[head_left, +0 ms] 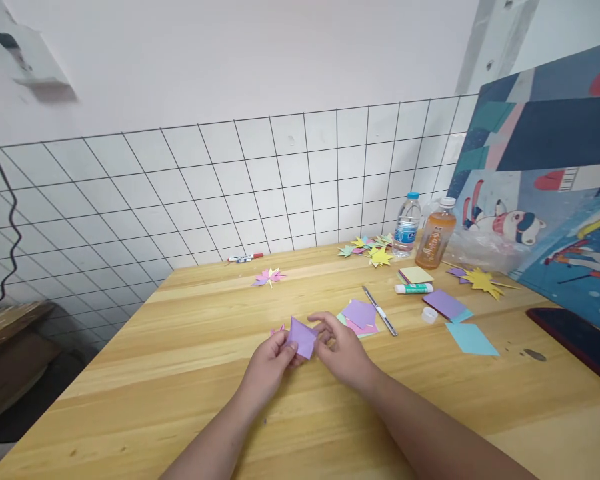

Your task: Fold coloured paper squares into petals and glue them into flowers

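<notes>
A small folded piece of purple paper is held above the wooden table. My left hand pinches its left side, thumb on top. At its right edge, the curled fingers of my right hand touch the paper; whether they grip it is hard to make out. Behind my left hand a bit of pink paper shows, mostly hidden. Just beyond my right hand lie loose purple, pink and green paper sheets, with a utility knife beside them.
Folded paper stars lie near the wall, and a pink one sits further left. Two bottles stand at the back right. A glue stick, its cap, blue paper and a phone lie on the right.
</notes>
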Available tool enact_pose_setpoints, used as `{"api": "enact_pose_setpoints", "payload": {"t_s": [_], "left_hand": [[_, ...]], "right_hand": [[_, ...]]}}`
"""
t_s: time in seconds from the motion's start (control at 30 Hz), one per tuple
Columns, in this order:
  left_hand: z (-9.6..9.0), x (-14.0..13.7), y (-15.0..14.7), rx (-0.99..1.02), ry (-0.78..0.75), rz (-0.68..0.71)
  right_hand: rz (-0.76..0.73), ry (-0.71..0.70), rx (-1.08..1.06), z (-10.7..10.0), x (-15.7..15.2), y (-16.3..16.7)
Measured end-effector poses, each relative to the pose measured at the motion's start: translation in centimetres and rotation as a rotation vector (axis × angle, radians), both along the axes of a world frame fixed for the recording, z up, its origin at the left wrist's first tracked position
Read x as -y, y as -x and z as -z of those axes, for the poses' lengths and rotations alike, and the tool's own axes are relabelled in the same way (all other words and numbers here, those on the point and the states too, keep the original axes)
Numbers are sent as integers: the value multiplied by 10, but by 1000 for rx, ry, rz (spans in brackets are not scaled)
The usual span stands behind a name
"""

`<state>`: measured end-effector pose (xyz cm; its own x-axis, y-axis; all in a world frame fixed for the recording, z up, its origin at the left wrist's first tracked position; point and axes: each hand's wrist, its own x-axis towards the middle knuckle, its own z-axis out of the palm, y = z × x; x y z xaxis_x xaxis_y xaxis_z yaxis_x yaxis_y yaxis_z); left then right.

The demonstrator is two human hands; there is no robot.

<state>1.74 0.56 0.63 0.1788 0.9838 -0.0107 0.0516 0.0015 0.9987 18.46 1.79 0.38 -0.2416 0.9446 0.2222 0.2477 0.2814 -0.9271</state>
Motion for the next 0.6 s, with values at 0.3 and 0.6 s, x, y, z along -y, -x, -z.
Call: {"api": "enact_pose_setpoints", "payload": {"t_s": [0.3,0.6], "left_hand": [[-2,-1,-2,81,64,64],[1,3,0,-22,25,140]], "right_hand": [[-189,17,-184,3,4,5],[-42,94,-175,1,-2,2]]}}
